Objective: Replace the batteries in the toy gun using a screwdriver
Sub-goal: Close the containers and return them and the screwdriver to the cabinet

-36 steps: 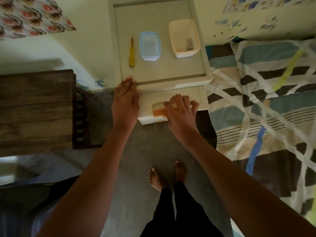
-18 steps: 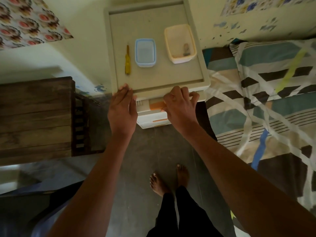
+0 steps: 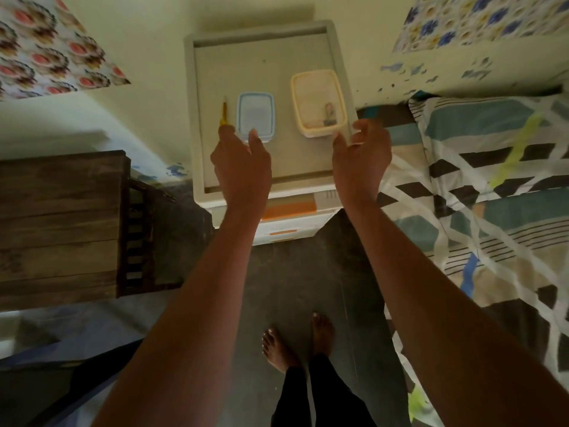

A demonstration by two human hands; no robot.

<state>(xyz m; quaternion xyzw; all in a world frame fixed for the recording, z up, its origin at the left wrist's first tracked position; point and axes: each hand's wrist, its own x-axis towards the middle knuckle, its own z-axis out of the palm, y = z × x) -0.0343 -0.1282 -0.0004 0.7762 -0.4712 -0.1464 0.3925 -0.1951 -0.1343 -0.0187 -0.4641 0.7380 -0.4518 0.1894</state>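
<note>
Both hands have left the drawer front (image 3: 289,211) for the top of the surface (image 3: 277,167). Screwdriver (image 3: 224,114) lies at its nine o'clock edge; the left hand (image 3: 241,161), fingers spread, just reaches its handle. Right hand (image 3: 360,152), loosely curled and empty, hovers by the cream tub (image 3: 318,103). No toy gun shows. Likely fetching the tool; next, pinch the handle. Bed (image 3: 492,195) at three o'clock.

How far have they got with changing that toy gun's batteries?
Barely begun. Nothing looks done: no toy gun is in view. In hand: the left hand is at the yellow screwdriver on the cabinet top, and the right hand is beside the cream tub. Unscrewing, swapping batteries and closing up all remain.
</note>
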